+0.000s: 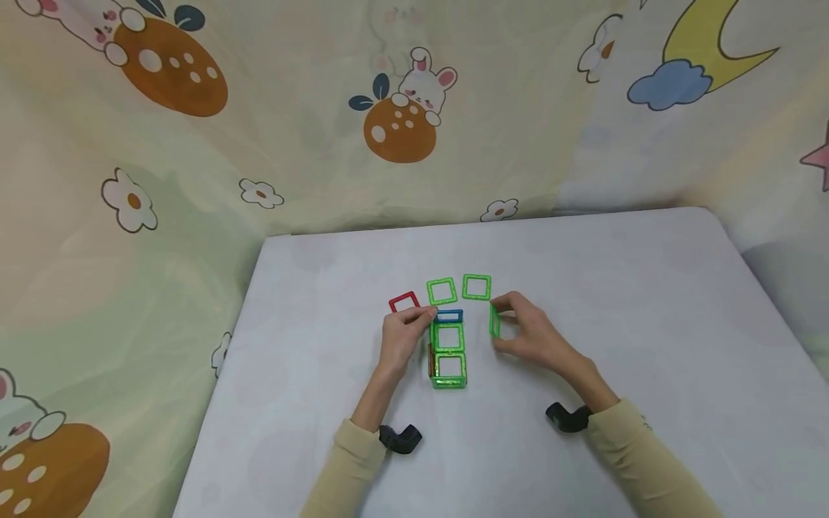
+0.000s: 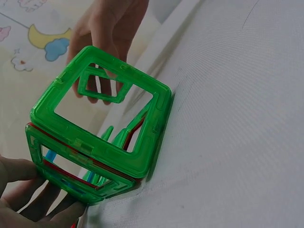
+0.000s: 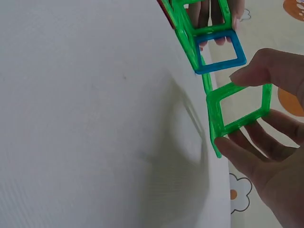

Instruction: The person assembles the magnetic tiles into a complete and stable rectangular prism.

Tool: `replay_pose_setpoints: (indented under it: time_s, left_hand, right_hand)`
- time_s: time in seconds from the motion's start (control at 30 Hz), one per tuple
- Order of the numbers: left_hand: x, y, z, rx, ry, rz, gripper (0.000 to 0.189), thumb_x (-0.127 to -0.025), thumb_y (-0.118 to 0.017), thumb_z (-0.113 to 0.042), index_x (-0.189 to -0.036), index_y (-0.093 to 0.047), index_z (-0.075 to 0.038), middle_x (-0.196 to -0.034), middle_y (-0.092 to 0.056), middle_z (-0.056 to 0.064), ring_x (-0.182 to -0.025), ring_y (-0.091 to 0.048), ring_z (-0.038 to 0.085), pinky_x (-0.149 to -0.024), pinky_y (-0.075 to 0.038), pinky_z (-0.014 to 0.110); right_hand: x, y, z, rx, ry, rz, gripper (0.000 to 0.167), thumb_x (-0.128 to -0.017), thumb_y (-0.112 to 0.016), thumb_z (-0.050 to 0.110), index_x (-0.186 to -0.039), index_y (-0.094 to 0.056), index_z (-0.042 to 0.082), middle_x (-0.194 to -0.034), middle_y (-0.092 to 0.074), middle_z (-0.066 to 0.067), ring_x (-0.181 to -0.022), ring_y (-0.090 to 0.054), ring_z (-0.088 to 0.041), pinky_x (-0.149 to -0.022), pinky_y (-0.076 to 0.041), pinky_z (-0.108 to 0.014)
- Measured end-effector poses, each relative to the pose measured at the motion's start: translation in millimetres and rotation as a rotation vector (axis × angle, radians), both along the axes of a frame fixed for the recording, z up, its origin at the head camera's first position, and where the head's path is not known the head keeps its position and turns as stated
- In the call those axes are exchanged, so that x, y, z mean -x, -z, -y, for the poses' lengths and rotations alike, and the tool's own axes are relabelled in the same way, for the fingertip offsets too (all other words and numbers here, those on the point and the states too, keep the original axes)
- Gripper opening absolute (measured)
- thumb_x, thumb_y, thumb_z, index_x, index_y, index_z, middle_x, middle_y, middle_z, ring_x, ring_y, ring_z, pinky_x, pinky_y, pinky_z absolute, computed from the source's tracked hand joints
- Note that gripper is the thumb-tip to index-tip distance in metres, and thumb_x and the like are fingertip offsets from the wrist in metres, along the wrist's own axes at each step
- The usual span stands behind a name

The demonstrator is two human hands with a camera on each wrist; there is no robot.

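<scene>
Magnetic tiles make up a boxy structure, its green square tiles (image 1: 450, 385) joined in a row on the table. At its far end a blue tile (image 3: 221, 66) is joined on, standing out at an angle. My left hand (image 1: 404, 334) holds the structure's far left side, fingertips against a green side tile (image 2: 118, 187). Some of those fingers are hidden behind the tiles. To the right, my right hand (image 1: 534, 331) pinches a green square tile (image 3: 247, 121) by its edges between thumb and fingers, apart from the structure. Red tile edges (image 1: 431, 360) show along the structure's left side.
Two loose green square tiles lie beyond the structure, one on the left (image 1: 429, 291) and one on the right (image 1: 477, 276). Partly behind my left hand is a red tile (image 1: 403, 296). The white table (image 1: 615, 288) meets a patterned cloth backdrop (image 1: 311, 144) at its far edge.
</scene>
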State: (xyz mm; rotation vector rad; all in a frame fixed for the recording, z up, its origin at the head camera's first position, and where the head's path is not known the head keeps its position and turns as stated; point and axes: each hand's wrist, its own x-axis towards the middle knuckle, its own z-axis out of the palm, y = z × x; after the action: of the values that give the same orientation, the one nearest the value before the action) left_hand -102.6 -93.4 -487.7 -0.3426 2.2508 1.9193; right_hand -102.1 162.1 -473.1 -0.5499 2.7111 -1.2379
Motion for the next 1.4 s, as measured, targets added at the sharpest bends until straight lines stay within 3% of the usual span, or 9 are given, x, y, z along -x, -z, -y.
replay_pose_setpoints:
  time_s: [0.33,0.63,0.77,0.97,1.4]
  left_hand:
    - [-7.9,5.3,4.3,0.0,0.003,0.019,0.025,-0.095,-0.075,-0.032,-0.11,-0.081,-0.012,-0.112,-0.076,0.004,-0.105,-0.065,0.017,-0.093,-0.055,0.029]
    - [-3.2,3.0,4.1,-0.017,-0.017,-0.004,0.027,-0.095,-0.075,-0.033,-0.11,-0.081,-0.012,-0.11,-0.078,0.005,-0.105,-0.065,0.016,-0.09,-0.054,0.027]
    - [0.5,0.2,5.6,-0.018,-0.029,-0.043,0.028,-0.095,-0.075,-0.033,-0.11,-0.081,-0.01,-0.109,-0.078,0.007,-0.106,-0.065,0.017,-0.092,-0.054,0.029]
    - [-5.2,1.8,4.6,-0.017,-0.024,-0.019,0.028,-0.095,-0.075,-0.032,-0.11,-0.081,-0.009,-0.111,-0.077,0.005,-0.106,-0.066,0.015,-0.095,-0.054,0.031]
    - [-0.4,3.3,-0.2,-0.035,-0.01,-0.023,0.028,-0.094,-0.076,-0.031,-0.11,-0.081,-0.009,-0.112,-0.077,0.006,-0.106,-0.065,0.015,-0.094,-0.054,0.03]
  right_hand:
    - [-6.5,10.0,12.2,0.09,-0.072,0.012,0.06,-0.073,-0.082,-0.003,-0.124,-0.05,0.001,-0.128,-0.061,-0.018,-0.122,-0.061,-0.035,-0.101,-0.054,-0.046]
    - [1.0,11.9,24.3,0.147,-0.123,0.011,0.061,-0.073,-0.079,-0.006,-0.125,-0.048,-0.003,-0.128,-0.059,-0.022,-0.124,-0.061,-0.037,-0.1,-0.054,-0.04]
    - [7.5,11.2,29.3,0.17,-0.125,-0.01,0.061,-0.073,-0.079,-0.007,-0.125,-0.048,-0.003,-0.128,-0.059,-0.022,-0.124,-0.061,-0.037,-0.1,-0.054,-0.04]
    - [2.5,14.4,31.4,0.183,-0.151,0.03,0.059,-0.074,-0.078,-0.009,-0.124,-0.048,-0.003,-0.127,-0.059,-0.021,-0.124,-0.062,-0.038,-0.097,-0.055,-0.036]
    - [-1.9,17.1,39.7,0.212,-0.122,0.044,0.066,-0.074,-0.078,-0.015,-0.131,-0.045,-0.005,-0.133,-0.055,-0.023,-0.13,-0.057,-0.04,-0.1,-0.053,-0.034]
